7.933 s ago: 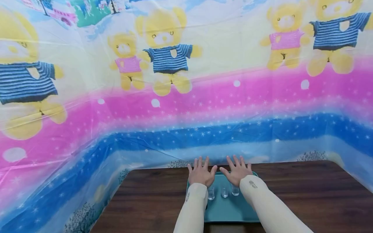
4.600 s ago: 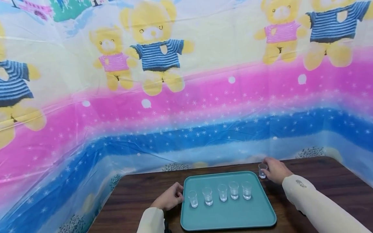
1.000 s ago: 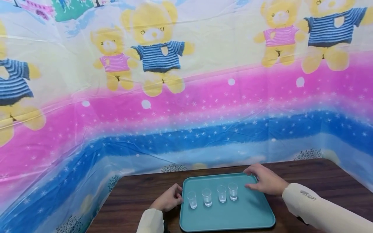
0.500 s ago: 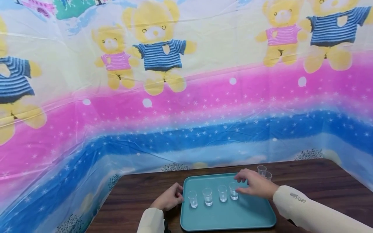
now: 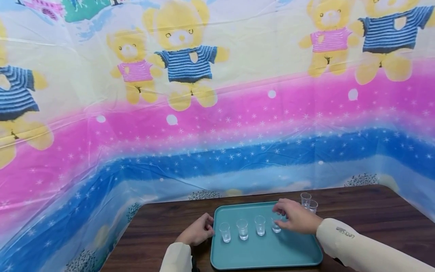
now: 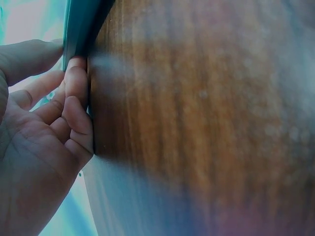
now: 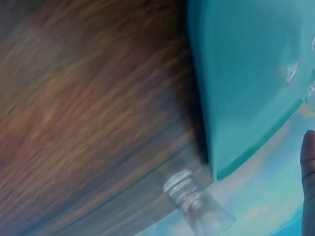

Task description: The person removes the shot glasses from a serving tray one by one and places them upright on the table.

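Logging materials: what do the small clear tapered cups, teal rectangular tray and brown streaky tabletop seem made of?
Small clear tapered cups: glass or clear plastic, glossy; transparent with highlights.
Teal rectangular tray: probably moulded plastic, satin; even colour, rounded corners.
Brown streaky tabletop: wood or laminate, low sheen; grain lines.

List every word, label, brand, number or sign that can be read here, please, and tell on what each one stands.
"Let's", probably, on the cream right sleeve; the rest of that marking is too small and blurred to read.
No readable text on the shot glasses or teal tray.
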### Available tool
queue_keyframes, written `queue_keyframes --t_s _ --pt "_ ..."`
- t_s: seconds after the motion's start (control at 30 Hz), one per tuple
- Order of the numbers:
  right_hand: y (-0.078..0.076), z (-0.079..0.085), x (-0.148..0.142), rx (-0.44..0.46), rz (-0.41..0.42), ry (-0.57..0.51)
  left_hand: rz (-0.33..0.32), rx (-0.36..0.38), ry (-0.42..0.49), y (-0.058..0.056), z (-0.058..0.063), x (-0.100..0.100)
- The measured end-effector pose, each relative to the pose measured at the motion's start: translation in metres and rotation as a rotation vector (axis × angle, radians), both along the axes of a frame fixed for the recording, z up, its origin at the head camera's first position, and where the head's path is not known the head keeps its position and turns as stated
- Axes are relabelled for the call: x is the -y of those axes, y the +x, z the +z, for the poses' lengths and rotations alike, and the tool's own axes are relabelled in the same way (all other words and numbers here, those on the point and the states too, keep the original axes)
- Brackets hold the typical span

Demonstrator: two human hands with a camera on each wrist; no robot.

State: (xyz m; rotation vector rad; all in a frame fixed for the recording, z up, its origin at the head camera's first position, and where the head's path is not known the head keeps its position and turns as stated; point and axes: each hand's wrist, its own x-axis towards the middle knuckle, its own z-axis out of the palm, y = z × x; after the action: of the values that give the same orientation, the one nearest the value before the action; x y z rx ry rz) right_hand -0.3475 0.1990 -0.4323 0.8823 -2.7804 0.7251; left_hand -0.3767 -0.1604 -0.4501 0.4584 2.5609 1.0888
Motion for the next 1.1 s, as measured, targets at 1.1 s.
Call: queue_keyframes --t_s 1.1 --pt "0.024 -0.009 -0.107 -0.068 -0.217 0.037 -0.011 0.013 0.001 -0.004 -0.004 -0.001"
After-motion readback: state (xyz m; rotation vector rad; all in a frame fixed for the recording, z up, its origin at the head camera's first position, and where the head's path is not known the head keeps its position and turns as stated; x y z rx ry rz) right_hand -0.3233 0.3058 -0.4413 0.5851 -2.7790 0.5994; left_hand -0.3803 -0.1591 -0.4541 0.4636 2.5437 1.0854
